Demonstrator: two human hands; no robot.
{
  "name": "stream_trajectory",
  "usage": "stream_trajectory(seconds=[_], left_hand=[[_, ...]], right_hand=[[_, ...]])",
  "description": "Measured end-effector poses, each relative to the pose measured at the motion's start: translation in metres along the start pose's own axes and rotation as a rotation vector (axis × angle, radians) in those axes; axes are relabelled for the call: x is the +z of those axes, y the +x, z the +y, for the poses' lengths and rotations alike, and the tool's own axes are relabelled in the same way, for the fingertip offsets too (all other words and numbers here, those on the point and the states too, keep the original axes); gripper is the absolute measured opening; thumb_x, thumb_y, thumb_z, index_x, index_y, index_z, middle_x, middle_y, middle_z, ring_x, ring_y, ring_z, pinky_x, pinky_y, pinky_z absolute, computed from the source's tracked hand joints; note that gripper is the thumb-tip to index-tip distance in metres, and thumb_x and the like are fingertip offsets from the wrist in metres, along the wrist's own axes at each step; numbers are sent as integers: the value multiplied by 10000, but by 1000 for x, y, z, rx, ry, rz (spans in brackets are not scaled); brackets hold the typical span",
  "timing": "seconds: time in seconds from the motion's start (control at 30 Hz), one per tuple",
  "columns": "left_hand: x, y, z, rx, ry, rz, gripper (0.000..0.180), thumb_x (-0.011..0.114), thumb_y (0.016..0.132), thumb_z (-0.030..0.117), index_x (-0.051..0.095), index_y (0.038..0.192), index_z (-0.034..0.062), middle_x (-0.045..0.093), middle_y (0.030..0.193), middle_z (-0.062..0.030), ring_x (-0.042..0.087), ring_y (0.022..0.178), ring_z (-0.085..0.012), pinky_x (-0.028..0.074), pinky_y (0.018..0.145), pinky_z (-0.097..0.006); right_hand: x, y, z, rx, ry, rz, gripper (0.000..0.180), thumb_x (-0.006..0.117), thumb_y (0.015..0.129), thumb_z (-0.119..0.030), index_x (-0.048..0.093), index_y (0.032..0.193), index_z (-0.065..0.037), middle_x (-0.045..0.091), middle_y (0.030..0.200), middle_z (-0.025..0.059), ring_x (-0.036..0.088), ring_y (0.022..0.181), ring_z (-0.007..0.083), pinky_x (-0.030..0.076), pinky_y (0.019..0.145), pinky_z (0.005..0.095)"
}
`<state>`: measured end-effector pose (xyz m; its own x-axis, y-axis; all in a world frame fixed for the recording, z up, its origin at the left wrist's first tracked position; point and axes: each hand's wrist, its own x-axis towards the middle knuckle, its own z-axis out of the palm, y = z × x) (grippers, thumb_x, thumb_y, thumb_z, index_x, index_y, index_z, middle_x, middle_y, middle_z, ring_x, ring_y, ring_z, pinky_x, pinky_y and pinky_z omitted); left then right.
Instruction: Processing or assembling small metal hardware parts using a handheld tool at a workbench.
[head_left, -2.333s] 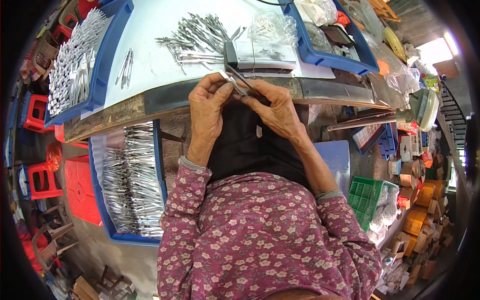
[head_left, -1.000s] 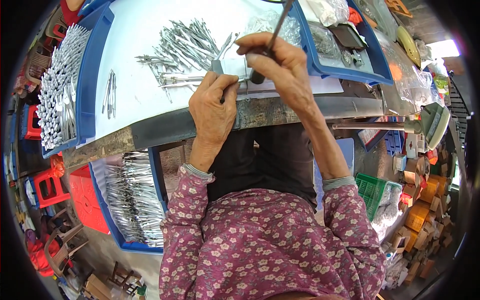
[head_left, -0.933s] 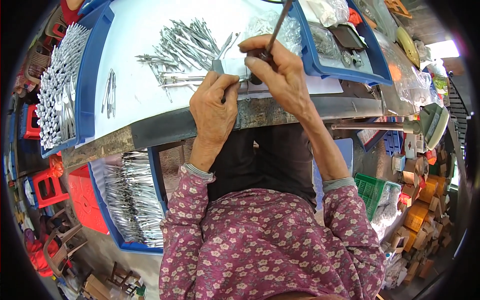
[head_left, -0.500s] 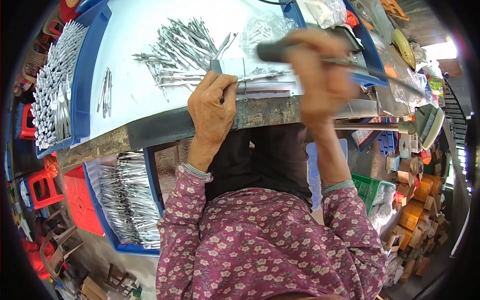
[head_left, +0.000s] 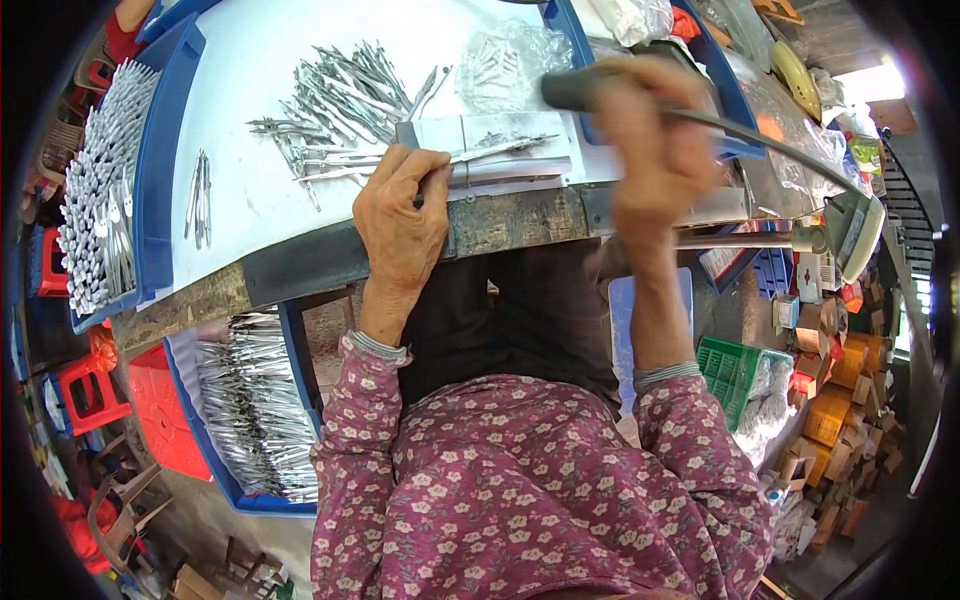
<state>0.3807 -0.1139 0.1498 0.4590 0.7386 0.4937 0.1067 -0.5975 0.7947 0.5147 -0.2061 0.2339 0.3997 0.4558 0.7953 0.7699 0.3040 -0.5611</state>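
My left hand (head_left: 400, 205) is closed, pinching a slender silver metal piece (head_left: 510, 146) that lies across a flat metal block (head_left: 515, 172) at the bench edge. Under those fingers, part of the piece is hidden. Up and to the right, my right hand (head_left: 660, 150) is blurred by motion, its fingers wrapped around a tool with a dark handle (head_left: 568, 90). A long dark shaft (head_left: 765, 135) slopes from that hand toward the right. Beyond my left hand lies a loose pile of similar silver pieces (head_left: 350, 90).
A blue tray (head_left: 160, 180) of upright pale rods stands left, near a few loose pieces (head_left: 199, 200). Below the bench, a blue bin (head_left: 290, 500) holds many metal pieces. A clear plastic bag (head_left: 510, 65) lies behind the block. A grey-green device head (head_left: 858, 235) juts out at right.
My right hand and the dark-handled tool have shifted slightly; the hand stays blurred. My left hand still holds the silver piece on the block. The whole view has moved a little.
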Motion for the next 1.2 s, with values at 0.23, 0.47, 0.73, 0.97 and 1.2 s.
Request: stream_trajectory(seconds=[0.23,0.47,0.73,0.97,1.2], left_hand=[[3,0,-3,12,26,-17,49,615,732,6,601,770,33,525,682,-80,536,567,-236,397,512,-296],[-9,2,0,-23,25,-69,90,607,736,5,599,820,35,532,721,-87,539,576,-230,406,521,-298],[11,13,19,253,187,-121,169,620,697,-9,599,858,37,539,838,-90,512,807,-285,425,675,-358],[26,11,11,315,335,-175,174,610,674,-16,583,830,56,524,793,-74,496,756,-249,414,672,-343],[26,14,10,328,343,-184,205,587,641,-58,574,825,31,520,787,-86,487,738,-262,419,661,-341]], right_hand=[[-5,-24,25,488,-106,-268,208,601,818,-182,544,865,13,559,638,94,530,560,190,420,527,298],[-44,-7,-46,383,646,-193,231,434,828,-187,528,699,-20,571,745,169,525,636,148,401,541,305],[-61,-2,-87,-173,1478,-283,116,558,819,-131,550,733,-53,599,692,52,595,621,159,508,635,241],[-71,15,-135,401,1065,-504,16,514,876,-167,526,874,-178,545,774,-79,545,765,102,413,806,198],[-55,12,-142,275,1182,-296,125,508,853,-97,502,754,-174,499,698,-68,521,676,85,420,697,206]])
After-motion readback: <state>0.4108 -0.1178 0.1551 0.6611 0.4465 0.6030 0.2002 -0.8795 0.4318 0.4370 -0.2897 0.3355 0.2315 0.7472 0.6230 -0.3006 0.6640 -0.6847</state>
